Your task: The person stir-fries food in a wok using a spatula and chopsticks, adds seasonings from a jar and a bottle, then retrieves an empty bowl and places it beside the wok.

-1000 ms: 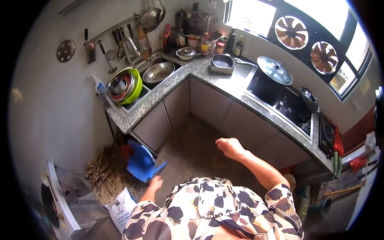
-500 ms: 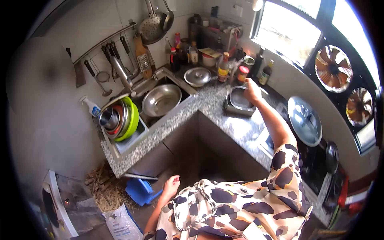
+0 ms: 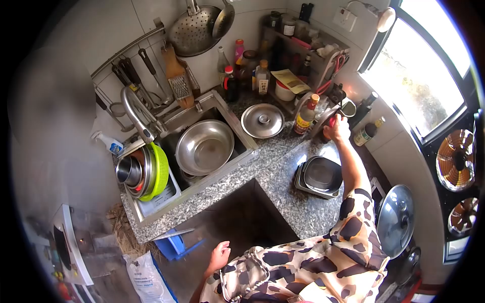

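My right hand reaches across the counter with its fingers closed round a jar with a red lid, mostly hidden by the hand. Just left of it stands a sauce bottle with a yellow label and an orange-red cap. Nearer to me, below the right forearm, a dark square pan sits on the counter. My left hand hangs low in front of my body, its fingers curled in and nothing visible in them.
Left of the granite counter, a sink holds a steel basin. A lidded pot stands beside it. Bowls and a green colander lean at the left. A glass lid stands at the right. More bottles crowd the back.
My right hand has moved from above the square pan to the red-lidded jar behind it and closed on it. The view has turned; my left hand still hangs low.
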`<move>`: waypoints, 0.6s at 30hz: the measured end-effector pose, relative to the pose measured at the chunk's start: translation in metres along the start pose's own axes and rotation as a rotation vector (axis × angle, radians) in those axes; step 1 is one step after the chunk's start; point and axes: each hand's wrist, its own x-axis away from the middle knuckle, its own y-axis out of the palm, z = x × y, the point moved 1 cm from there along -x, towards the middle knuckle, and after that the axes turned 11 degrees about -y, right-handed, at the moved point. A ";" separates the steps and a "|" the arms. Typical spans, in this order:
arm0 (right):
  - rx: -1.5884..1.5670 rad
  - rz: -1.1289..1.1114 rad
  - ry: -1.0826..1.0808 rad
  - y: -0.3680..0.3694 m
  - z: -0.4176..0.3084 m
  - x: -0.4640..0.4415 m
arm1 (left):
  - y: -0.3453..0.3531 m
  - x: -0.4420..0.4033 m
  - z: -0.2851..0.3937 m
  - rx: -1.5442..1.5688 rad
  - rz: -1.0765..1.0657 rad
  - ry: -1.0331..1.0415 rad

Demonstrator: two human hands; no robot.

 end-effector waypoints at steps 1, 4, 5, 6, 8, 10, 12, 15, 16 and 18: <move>-0.001 0.000 0.002 0.000 -0.002 0.002 | 0.002 -0.002 0.002 -0.004 -0.004 0.006; -0.036 0.008 -0.034 0.015 0.017 0.001 | 0.009 -0.008 0.005 -0.011 0.006 0.037; -0.007 -0.016 -0.050 0.014 0.014 0.001 | 0.010 -0.009 0.007 -0.005 0.021 0.040; 0.025 -0.011 -0.061 -0.001 0.004 0.007 | 0.011 -0.008 0.015 -0.017 0.023 0.056; 0.019 0.023 -0.230 -0.008 0.000 0.011 | 0.019 -0.009 0.020 0.022 0.037 0.059; 0.182 0.187 -0.529 -0.022 -0.011 0.023 | 0.021 -0.015 0.031 -0.099 -0.008 0.053; 0.166 0.161 -0.577 -0.052 -0.055 0.050 | 0.026 -0.021 0.044 -0.115 -0.015 0.159; -0.032 0.165 -0.867 -0.053 -0.113 0.083 | 0.012 -0.019 0.097 -0.282 -0.004 0.217; -0.119 0.117 -1.023 -0.050 -0.135 0.098 | 0.007 -0.015 0.114 -0.294 0.073 0.315; -0.297 0.029 -1.305 -0.050 -0.188 0.152 | -0.003 -0.005 0.138 -0.291 0.281 0.532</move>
